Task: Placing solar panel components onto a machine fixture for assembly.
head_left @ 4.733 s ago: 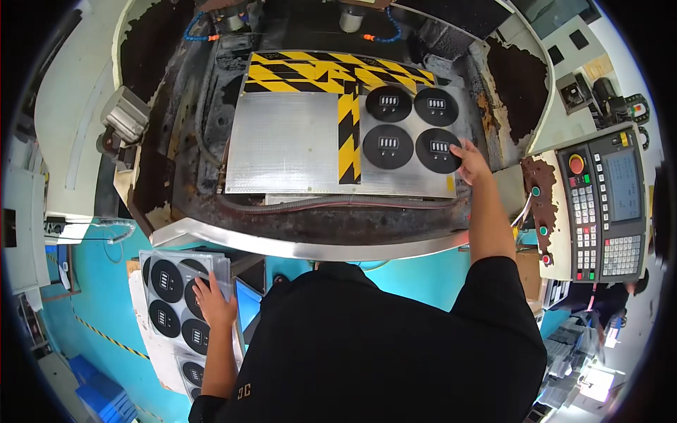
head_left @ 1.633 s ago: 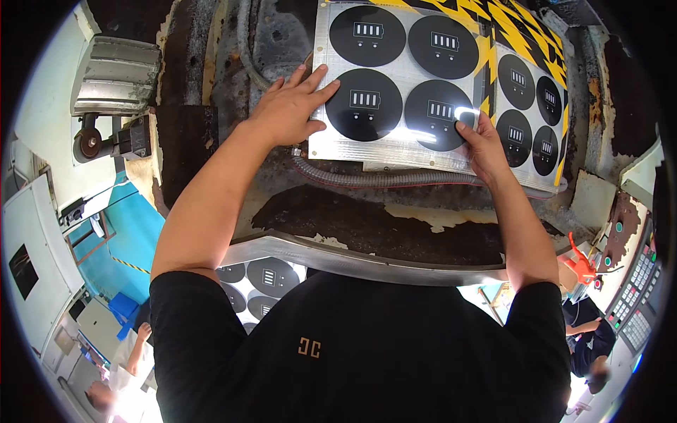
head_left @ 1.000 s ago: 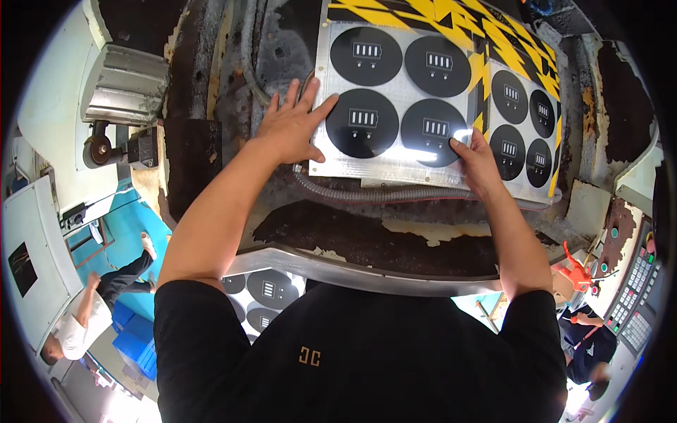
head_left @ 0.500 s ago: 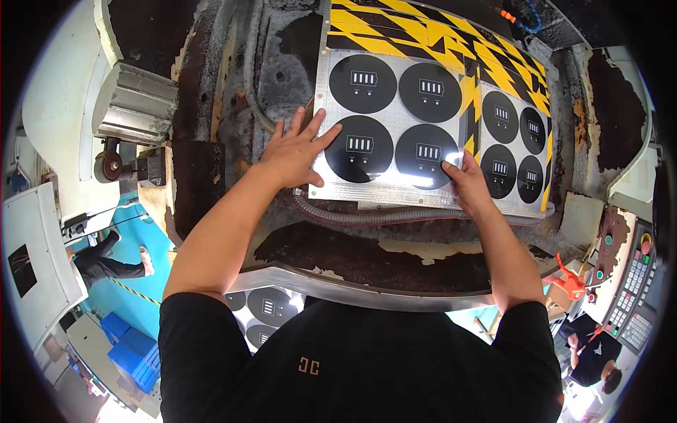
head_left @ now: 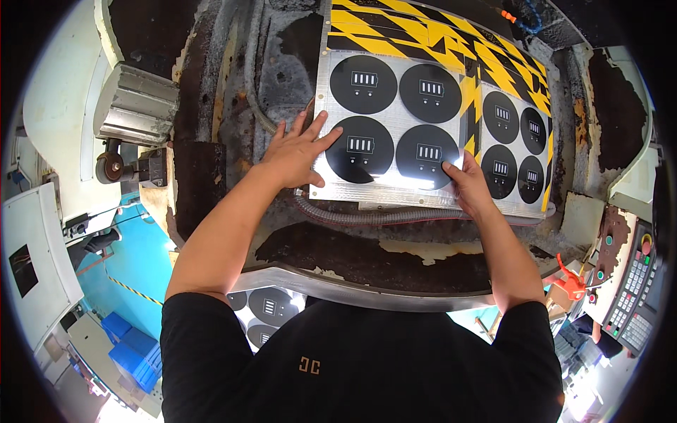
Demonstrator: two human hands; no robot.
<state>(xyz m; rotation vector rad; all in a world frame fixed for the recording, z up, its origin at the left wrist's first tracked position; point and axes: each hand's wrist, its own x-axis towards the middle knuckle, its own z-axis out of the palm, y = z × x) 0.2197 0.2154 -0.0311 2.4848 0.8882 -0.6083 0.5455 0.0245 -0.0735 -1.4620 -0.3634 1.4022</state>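
Observation:
A clear sheet printed with large black discs (head_left: 363,84), each with a small white battery-like symbol, lies on a metal plate under my hands. My left hand (head_left: 293,151) rests on its left edge, fingers spread, its index fingertip touching the lower left disc. At the sheet's lower right side, my right hand (head_left: 471,185) has its thumb on the lower right disc (head_left: 428,156). The other fingers of that hand curl at the sheet's right edge and are partly hidden. More discs (head_left: 500,170) lie on the plate to the right, beyond yellow and black striped tape (head_left: 395,29).
A ribbed hose (head_left: 381,217) runs along the plate's near side. A grey metal cylinder (head_left: 137,104) juts in at left. A keypad panel (head_left: 635,289) and an orange spray gun (head_left: 570,282) are at right. Another disc-printed sheet (head_left: 243,317) shows below the machine's rim.
My hands and the sheet stay almost in place. The person in the left aisle has moved mostly out of sight, and the person at lower right has shifted behind the keypad panel.

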